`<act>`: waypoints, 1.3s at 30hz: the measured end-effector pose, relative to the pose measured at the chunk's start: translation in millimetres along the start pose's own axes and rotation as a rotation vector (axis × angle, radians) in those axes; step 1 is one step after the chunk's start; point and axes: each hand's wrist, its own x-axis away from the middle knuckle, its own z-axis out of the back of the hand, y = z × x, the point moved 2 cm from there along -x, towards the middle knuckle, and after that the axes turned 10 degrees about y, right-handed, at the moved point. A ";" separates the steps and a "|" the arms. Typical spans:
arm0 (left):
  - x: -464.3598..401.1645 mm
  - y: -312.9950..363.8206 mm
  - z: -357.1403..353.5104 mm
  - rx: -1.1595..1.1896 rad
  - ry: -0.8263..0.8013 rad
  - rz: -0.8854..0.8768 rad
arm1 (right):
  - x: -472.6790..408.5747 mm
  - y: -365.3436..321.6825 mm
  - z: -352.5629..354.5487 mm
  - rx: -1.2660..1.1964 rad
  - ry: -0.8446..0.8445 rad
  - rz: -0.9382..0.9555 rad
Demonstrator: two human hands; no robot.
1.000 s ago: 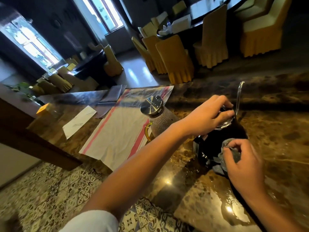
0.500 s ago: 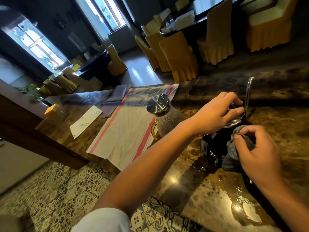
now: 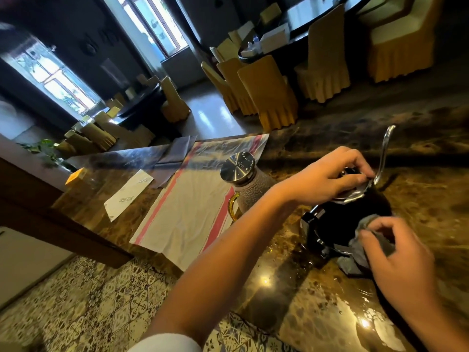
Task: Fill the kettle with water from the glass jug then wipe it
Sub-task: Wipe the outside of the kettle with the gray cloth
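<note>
Right hand (image 3: 403,265) bunches grey cloth (image 3: 365,252) against kettle (image 3: 347,222) side, low down: wiping step. Left hand (image 3: 327,179) fingers curled onto lid, likely steadying it. Kettle sits on marble counter (image 3: 317,308). Glass jug (image 3: 243,184) parked just behind on striped towel (image 3: 187,212), capped. Paper slip (image 3: 128,195) beyond: print unreadable.

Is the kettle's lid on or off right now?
On. The silver lid sits on top of the black kettle, with the left hand pressing down on it while the right hand wipes.
</note>
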 end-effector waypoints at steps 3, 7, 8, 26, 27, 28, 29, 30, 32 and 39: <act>-0.9 -1.0 2.5 0.048 -0.014 -0.028 | -11.4 -17.3 -2.0 -0.077 0.029 0.064; -1.5 -5.0 -2.2 0.064 -0.010 -0.013 | -1.2 0.2 -6.9 -0.010 0.028 0.084; -2.4 -5.7 -1.7 0.061 -0.017 -0.006 | 5.1 7.9 -7.2 0.008 0.023 0.073; -5.7 0.3 2.3 0.326 -0.092 0.127 | 17.3 26.5 -8.8 0.093 0.026 0.210; -5.5 -1.1 1.7 0.320 -0.062 0.121 | 24.4 32.0 -9.2 0.133 -0.004 0.229; -5.4 -1.7 0.9 0.310 -0.043 0.119 | 30.4 35.3 -9.2 0.162 -0.037 0.244; -5.6 -1.7 0.0 0.302 -0.035 0.119 | 33.6 36.7 -8.4 0.167 -0.063 0.240; -6.0 -1.1 -0.9 0.304 -0.033 0.122 | 33.1 35.8 -6.6 0.152 -0.074 0.219; -5.3 1.8 -2.5 0.314 -0.024 0.125 | 23.9 25.9 1.0 0.085 -0.034 0.178; 16.9 3.0 -12.5 -0.175 0.233 -0.007 | -22.7 -6.1 9.6 0.047 0.112 0.334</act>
